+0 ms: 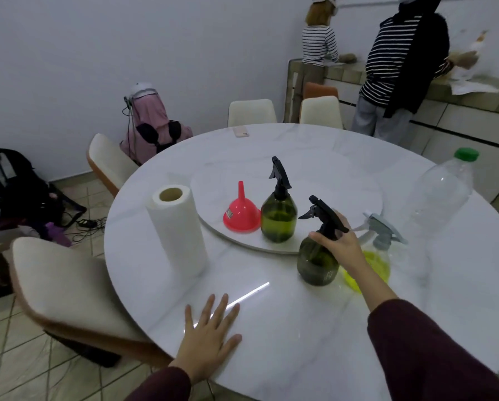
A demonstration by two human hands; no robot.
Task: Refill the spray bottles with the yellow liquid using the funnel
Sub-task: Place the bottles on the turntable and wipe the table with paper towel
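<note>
While the left hand lies idle, the head view shows the right hand busy at the near spray bottle.

Left hand: the left hand (206, 340) lies flat on the round marble table (285, 342) near its front edge, fingers straight and spread, holding nothing.

Right hand: the right hand (339, 247) curls round the neck of the near green spray bottle (317, 263), thumb on the left side and fingers wrapped behind the black trigger head.

Near green spray bottle: upright on the table, just in front of the turntable's rim; how full it is cannot be told.

Far green spray bottle: the second green spray bottle (278, 219) stands upright on the round turntable (358, 180), black trigger head on.

Funnel: the red funnel (241, 215) sits mouth down, spout up, on the turntable just left of the far green bottle, its rim touching or almost touching it.

Yellow liquid: it fills the lower part of the clear spray bottle (380, 263) with a grey trigger, partly hidden behind the right wrist.

Large clear bottle: the plastic bottle (442, 195) with a green cap stands at the right.

Paper towel: the roll (177, 230) stands upright left of the turntable.

Phone: a pink phone (240, 131) lies at the far edge.

Background: two people in striped tops stand at a counter.
</note>
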